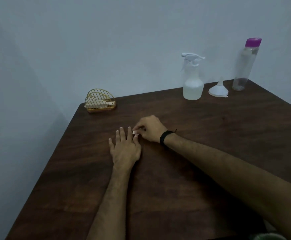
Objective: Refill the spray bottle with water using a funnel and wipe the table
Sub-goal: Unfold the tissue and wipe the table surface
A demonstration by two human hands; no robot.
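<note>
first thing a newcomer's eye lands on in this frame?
Probably the two hands mid-table: the left hand lies flat on the dark wooden table while the right hand pinches a small white object at its fingertips; what it is cannot be told. Next, the far-right row by the wall: a white spray bottle, an upturned funnel and a clear bottle with a purple cap.

Over at the counter's (210, 153) far left corner sits a gold wire holder (100, 100), upright, pale folded napkins tucked inside it, and a plain bluish wall (89, 40) rises right behind.
</note>
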